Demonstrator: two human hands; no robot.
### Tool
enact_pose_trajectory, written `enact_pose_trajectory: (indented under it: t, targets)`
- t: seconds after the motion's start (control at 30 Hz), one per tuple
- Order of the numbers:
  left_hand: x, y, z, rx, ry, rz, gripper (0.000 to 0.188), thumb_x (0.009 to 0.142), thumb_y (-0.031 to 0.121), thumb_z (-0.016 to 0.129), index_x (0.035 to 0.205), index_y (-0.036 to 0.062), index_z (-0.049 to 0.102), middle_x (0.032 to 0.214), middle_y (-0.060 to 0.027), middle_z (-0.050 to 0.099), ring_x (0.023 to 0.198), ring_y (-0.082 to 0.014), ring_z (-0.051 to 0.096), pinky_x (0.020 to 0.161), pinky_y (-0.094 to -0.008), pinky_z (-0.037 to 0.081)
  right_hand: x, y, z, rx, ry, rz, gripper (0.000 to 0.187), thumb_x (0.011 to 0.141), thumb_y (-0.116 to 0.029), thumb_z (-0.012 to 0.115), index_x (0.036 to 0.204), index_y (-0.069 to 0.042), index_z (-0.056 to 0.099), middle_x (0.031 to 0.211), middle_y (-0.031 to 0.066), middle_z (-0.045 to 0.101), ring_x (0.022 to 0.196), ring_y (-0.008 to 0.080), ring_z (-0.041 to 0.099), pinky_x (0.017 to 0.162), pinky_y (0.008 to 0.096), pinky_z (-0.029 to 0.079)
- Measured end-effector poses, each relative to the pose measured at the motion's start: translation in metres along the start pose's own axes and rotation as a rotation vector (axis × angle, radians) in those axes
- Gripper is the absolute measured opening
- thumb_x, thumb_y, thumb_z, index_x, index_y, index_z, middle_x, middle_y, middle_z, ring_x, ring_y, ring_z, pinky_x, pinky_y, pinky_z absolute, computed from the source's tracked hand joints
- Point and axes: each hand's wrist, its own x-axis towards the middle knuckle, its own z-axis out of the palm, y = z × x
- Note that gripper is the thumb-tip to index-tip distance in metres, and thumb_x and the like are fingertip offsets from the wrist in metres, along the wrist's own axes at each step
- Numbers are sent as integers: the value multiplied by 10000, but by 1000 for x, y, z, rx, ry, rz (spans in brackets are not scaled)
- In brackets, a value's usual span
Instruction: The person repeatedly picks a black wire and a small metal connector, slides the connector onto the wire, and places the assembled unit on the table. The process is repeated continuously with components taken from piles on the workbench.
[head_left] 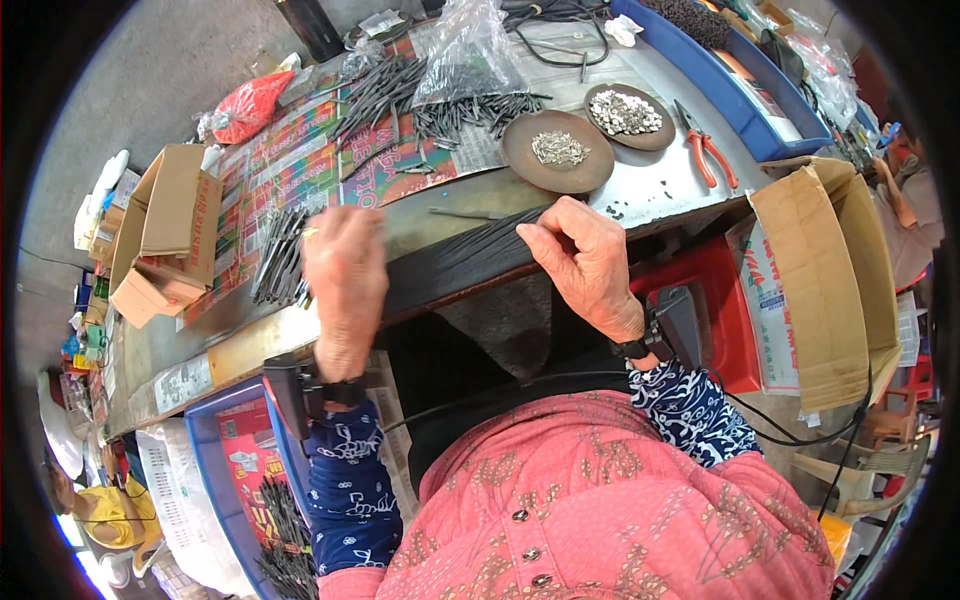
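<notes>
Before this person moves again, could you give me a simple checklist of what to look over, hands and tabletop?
1. Left hand empty: cannot tell; it is blurred.
2. Right hand empty: cannot tell; its curled fingers hide the palm.
3. Pliers set down: ok; they lie on the table, apart from both hands.
4. Near brown dish stocked: ok; small metallic-looking pieces inside.
5. Far brown dish stocked: ok; white and dark pieces inside.
</notes>
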Motion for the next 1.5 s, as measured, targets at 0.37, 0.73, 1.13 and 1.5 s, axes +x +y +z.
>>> enact_pose_trajectory:
  t: [0.37, 0.73, 1.13, 1.5]
  targets:
    - [24, 23, 31, -96, -211, 41, 130, 779, 12, 644, 905, 41, 642, 978, -125, 616, 911, -345, 569, 817, -423, 429, 1, -1, -5, 12, -59, -15, 192, 830, -78, 713, 758, -4, 551, 674, 104, 523, 564, 265, 517, 510, 338, 420]
    - [21, 28, 20, -86, -180, 27, 112, 791, 10, 646, 877, 54, 589, 827, -135, 618, 764, -354, 588, 736, -439, 425, 17, 17, -34, -253, -3, 0, 180, 823, -109, 707, 758, -24, 563, 677, 96, 547, 563, 279, 549, 508, 367, 430]
    - [10, 49, -30, -457, 11, -389, 63, 825, -41, 647, 885, -35, 628, 768, -74, 642, 692, -117, 596, 685, -235, 468, 30, 45, -45, -667, -130, -97, 415, 800, -328, 718, 1054, -4, 667, 1053, 153, 565, 1007, 331, 510, 859, 425, 432]
    - [12, 68, -38, -286, -74, -160, 156, 752, -93, 693, 880, -16, 645, 805, -112, 648, 699, -207, 613, 677, -280, 493, 28, 45, -46, -558, -136, -109, 406, 786, -326, 726, 1083, -56, 667, 1037, 133, 557, 995, 316, 504, 864, 418, 424]
